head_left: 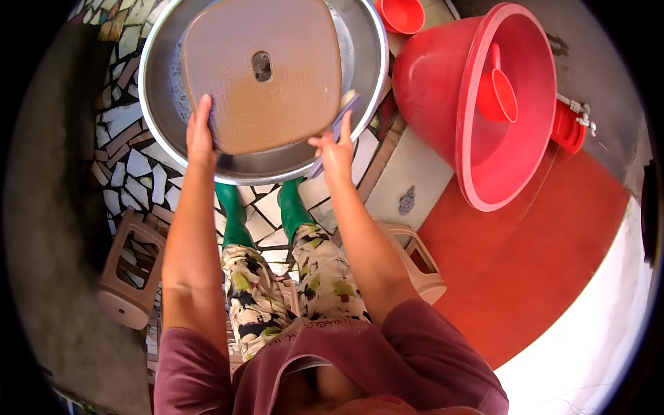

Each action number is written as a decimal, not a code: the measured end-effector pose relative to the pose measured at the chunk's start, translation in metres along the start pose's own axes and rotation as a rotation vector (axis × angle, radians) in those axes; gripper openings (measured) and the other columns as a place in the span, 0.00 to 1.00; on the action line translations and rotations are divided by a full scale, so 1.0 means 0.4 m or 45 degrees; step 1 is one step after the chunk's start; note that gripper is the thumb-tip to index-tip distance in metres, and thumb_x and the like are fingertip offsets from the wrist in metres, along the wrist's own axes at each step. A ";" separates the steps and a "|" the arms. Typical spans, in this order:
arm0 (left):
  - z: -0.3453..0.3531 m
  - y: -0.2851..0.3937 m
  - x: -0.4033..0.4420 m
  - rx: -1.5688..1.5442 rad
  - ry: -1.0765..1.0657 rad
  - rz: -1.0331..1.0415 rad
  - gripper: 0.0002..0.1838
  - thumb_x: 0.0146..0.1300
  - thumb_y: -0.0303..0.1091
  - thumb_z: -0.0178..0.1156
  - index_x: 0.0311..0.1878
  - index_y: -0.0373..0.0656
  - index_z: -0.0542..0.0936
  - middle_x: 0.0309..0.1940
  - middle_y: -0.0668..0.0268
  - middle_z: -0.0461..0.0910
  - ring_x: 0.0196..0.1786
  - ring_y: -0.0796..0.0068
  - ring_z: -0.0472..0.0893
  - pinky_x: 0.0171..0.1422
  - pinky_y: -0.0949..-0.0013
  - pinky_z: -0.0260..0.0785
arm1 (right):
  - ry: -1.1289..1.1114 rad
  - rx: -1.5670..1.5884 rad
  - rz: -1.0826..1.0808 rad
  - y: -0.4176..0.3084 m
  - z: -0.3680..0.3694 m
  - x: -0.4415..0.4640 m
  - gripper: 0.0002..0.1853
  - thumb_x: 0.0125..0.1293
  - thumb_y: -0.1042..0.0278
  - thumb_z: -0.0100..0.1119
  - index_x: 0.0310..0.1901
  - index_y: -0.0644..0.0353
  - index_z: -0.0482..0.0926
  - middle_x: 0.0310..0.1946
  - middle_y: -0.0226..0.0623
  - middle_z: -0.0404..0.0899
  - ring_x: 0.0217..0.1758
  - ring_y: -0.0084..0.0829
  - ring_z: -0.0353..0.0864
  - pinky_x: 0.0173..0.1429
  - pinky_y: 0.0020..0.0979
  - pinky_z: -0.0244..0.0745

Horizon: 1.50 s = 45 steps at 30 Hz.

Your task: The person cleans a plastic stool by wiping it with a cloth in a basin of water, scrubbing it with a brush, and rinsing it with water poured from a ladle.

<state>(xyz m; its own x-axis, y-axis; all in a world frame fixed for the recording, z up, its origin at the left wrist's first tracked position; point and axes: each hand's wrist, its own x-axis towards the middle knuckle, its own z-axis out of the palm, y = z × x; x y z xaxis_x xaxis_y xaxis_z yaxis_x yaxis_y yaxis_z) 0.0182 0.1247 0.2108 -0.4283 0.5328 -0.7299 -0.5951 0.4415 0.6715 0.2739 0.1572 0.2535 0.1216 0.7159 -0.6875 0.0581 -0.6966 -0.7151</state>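
A brown plastic stool with a rounded square top and a small slot in its middle is held in a wide metal basin; its surface looks wet. My left hand grips the stool's left edge, fingers straight against its side, the thumb hidden. In my right hand is a scrubbing brush with a bluish-purple back and pale bristles, close to the stool's lower right corner. My index finger stretches along the brush. Some soapy water shows at the basin's left inside.
To the right, a big red tub lies tipped, with a red dipper in it. A red bowl sits behind. Brown stools stand at left and right. Broken-tile paving lies under my green boots.
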 end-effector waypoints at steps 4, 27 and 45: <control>0.102 -0.090 -0.106 -0.473 0.227 0.054 0.38 0.64 0.55 0.56 0.66 0.33 0.63 0.61 0.57 0.70 0.61 0.64 0.70 0.68 0.63 0.59 | 0.008 -0.207 -0.236 -0.141 0.029 0.115 0.42 0.61 0.83 0.47 0.75 0.47 0.44 0.35 0.33 0.76 0.24 0.21 0.73 0.28 0.24 0.69; 0.143 0.090 -0.020 2.203 0.323 1.350 0.33 0.67 0.60 0.44 0.73 0.62 0.58 0.75 0.56 0.48 0.76 0.51 0.46 0.74 0.41 0.33 | -0.055 -1.177 -0.742 -0.112 -0.069 -0.079 0.23 0.63 0.57 0.60 0.62 0.38 0.73 0.24 0.44 0.71 0.21 0.46 0.76 0.27 0.42 0.72; 0.186 0.108 -0.050 2.197 0.216 1.072 0.36 0.62 0.62 0.49 0.72 0.64 0.58 0.75 0.56 0.46 0.77 0.49 0.43 0.74 0.37 0.30 | 0.086 -1.444 -0.986 -0.385 0.150 0.240 0.23 0.66 0.57 0.54 0.63 0.32 0.69 0.26 0.50 0.78 0.27 0.52 0.79 0.32 0.49 0.74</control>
<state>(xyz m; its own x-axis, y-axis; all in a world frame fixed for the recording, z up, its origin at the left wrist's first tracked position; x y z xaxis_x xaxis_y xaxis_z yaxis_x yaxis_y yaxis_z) 0.0516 0.1869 0.2638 -0.3179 0.9390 -0.1310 0.9370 0.3322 0.1076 0.2171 0.3359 0.2900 -0.2665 0.9546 -0.1331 0.8985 0.1961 -0.3927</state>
